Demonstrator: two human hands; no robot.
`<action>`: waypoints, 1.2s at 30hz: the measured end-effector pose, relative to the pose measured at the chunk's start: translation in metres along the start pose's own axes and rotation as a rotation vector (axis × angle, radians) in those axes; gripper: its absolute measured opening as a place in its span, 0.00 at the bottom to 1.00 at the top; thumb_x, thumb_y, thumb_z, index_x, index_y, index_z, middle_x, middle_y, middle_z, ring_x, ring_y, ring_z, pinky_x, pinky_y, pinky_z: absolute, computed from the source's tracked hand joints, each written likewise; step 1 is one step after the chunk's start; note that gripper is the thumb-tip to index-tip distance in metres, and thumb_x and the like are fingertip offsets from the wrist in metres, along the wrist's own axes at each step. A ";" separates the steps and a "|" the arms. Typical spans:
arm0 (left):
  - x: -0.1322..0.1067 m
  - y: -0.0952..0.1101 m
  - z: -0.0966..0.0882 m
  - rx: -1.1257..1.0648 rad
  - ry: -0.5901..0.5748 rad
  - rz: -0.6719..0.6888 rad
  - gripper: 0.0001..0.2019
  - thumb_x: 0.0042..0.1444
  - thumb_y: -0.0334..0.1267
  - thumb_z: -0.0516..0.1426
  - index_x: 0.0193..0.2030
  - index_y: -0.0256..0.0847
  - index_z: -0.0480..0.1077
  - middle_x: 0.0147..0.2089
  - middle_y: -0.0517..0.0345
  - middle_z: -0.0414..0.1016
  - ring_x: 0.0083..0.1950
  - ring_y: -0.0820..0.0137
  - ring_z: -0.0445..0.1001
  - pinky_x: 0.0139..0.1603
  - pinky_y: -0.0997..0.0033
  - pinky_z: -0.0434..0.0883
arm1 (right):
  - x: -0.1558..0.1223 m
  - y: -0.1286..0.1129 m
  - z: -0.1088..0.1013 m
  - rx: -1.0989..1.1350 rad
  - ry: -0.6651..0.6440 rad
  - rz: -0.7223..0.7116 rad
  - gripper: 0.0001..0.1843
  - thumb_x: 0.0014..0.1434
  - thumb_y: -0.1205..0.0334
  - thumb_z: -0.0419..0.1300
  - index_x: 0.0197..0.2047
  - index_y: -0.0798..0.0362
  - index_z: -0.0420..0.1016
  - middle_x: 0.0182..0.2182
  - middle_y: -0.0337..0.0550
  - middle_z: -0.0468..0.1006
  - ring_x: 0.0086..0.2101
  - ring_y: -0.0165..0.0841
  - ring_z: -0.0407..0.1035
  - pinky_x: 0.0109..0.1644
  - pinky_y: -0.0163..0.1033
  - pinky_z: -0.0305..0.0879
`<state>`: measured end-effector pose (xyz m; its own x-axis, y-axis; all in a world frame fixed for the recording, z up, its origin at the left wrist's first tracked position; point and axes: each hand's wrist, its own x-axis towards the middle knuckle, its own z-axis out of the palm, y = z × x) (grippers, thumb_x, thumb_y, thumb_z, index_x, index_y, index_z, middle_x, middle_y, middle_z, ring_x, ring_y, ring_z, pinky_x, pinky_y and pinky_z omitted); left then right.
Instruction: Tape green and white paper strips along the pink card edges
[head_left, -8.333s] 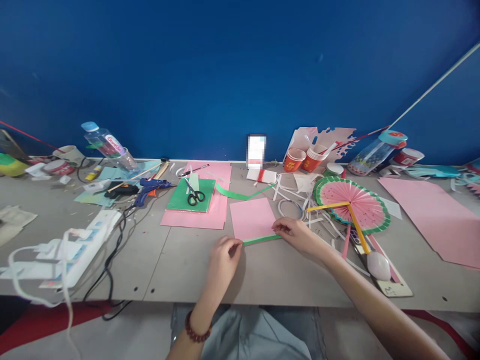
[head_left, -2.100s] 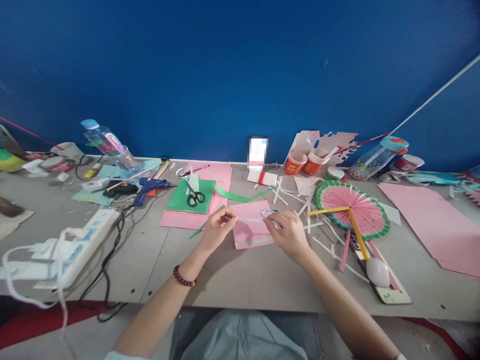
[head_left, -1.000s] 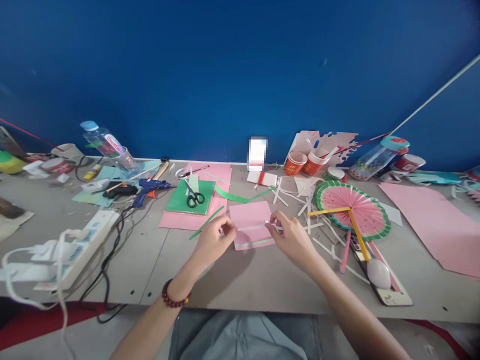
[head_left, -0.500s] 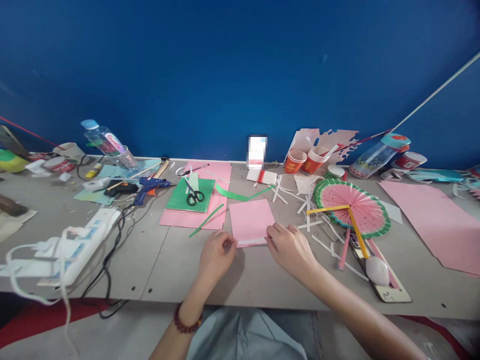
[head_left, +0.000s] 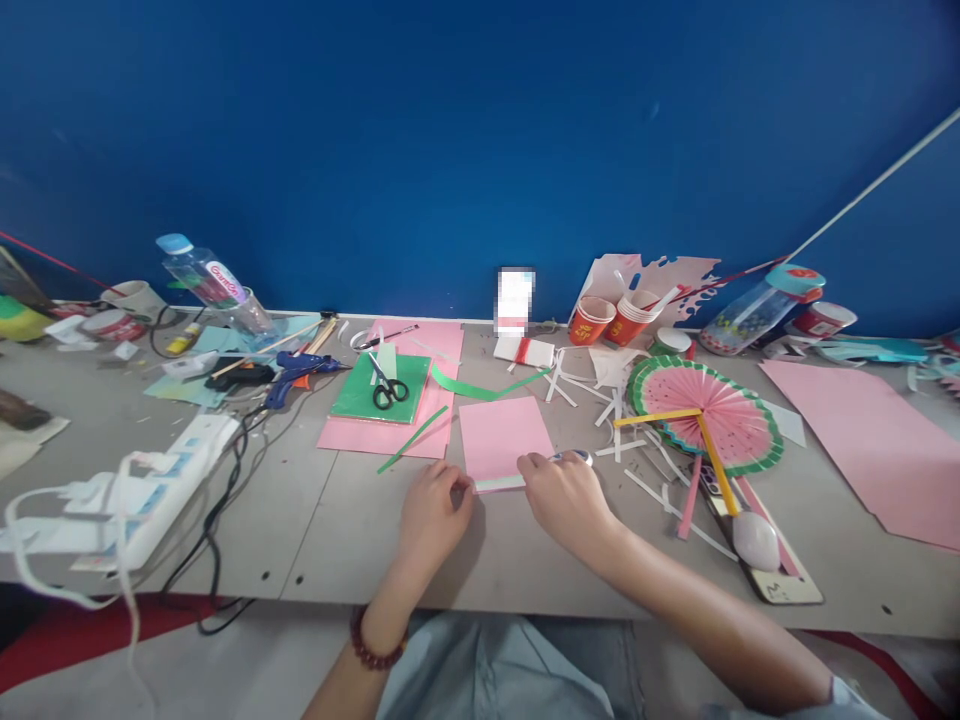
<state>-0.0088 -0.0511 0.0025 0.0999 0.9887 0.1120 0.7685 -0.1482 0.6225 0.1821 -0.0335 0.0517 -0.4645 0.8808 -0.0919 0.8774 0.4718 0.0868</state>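
Observation:
A pink paper square (head_left: 506, 435) lies flat in front of me, with a white strip of tape (head_left: 499, 483) along its near edge. My left hand (head_left: 442, 505) is closed in a pinch at the paper's near left corner, by the strip's left end. Over the near right corner, my right hand (head_left: 562, 495) is closed, fingertips pressed together at the strip's right end. A small round white and blue item, like a tape roll (head_left: 581, 457), shows just beyond the right knuckles, partly hidden by that hand.
Black scissors (head_left: 390, 393) rest on a green paper pack (head_left: 352, 395). Left are a blue glue gun (head_left: 292, 375) and a power strip (head_left: 180, 480). A watermelon-patterned paper fan (head_left: 739, 415) and white paper strips (head_left: 626, 425) lie right. Red paper cups (head_left: 592, 322) stand behind.
My right hand has shifted slightly left along the paper's near edge, covering its right corner. The round white and blue item now shows beyond it. My left hand stays nearly still.

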 end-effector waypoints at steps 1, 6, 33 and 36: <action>0.000 0.000 0.000 0.003 -0.004 -0.004 0.06 0.55 0.32 0.53 0.27 0.41 0.66 0.32 0.57 0.69 0.38 0.64 0.68 0.38 0.65 0.63 | 0.001 -0.001 0.000 0.003 -0.012 -0.001 0.08 0.57 0.74 0.53 0.38 0.56 0.70 0.32 0.49 0.78 0.29 0.37 0.73 0.32 0.40 0.53; -0.001 0.000 0.001 0.005 0.006 -0.014 0.05 0.54 0.32 0.54 0.27 0.42 0.65 0.32 0.57 0.69 0.38 0.63 0.67 0.38 0.65 0.63 | 0.005 -0.005 -0.001 0.006 -0.062 -0.010 0.09 0.55 0.75 0.54 0.38 0.57 0.71 0.30 0.51 0.78 0.30 0.40 0.75 0.33 0.40 0.55; -0.004 0.004 0.000 0.058 0.015 -0.022 0.06 0.54 0.30 0.55 0.27 0.41 0.64 0.32 0.59 0.68 0.38 0.64 0.67 0.39 0.66 0.62 | 0.014 -0.014 0.000 -0.041 -0.137 0.013 0.11 0.54 0.79 0.55 0.40 0.60 0.70 0.28 0.54 0.80 0.30 0.41 0.76 0.34 0.40 0.62; -0.004 0.004 0.001 0.061 0.019 -0.026 0.06 0.53 0.30 0.55 0.27 0.41 0.64 0.32 0.59 0.68 0.38 0.64 0.67 0.38 0.66 0.62 | 0.014 -0.015 -0.002 -0.038 -0.143 0.016 0.10 0.55 0.79 0.55 0.40 0.60 0.70 0.28 0.54 0.80 0.30 0.41 0.76 0.34 0.39 0.62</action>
<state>-0.0056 -0.0553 0.0042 0.0681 0.9914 0.1117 0.8077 -0.1205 0.5772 0.1621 -0.0279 0.0507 -0.4263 0.8748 -0.2304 0.8782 0.4613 0.1267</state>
